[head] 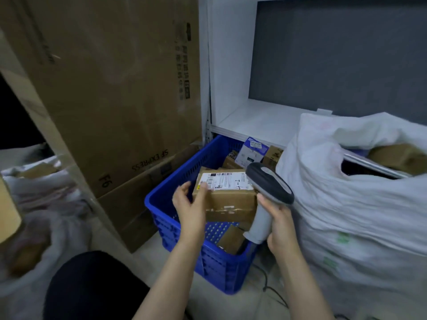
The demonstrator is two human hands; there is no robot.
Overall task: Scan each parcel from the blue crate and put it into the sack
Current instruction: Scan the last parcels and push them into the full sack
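**Scanning step: scanner head at the parcel's label**

The right hand (280,227) is clenched round the grey handle of the barcode scanner (269,188), whose dark head sits over the right end of the shipping label (225,181). The left hand (189,204) grasps the left end of the cardboard parcel (231,202), label up, over the blue crate (166,197). Next, I judge: aim at the barcode, then carry the parcel right to the white sack (346,204). More parcels (251,151) lie behind.
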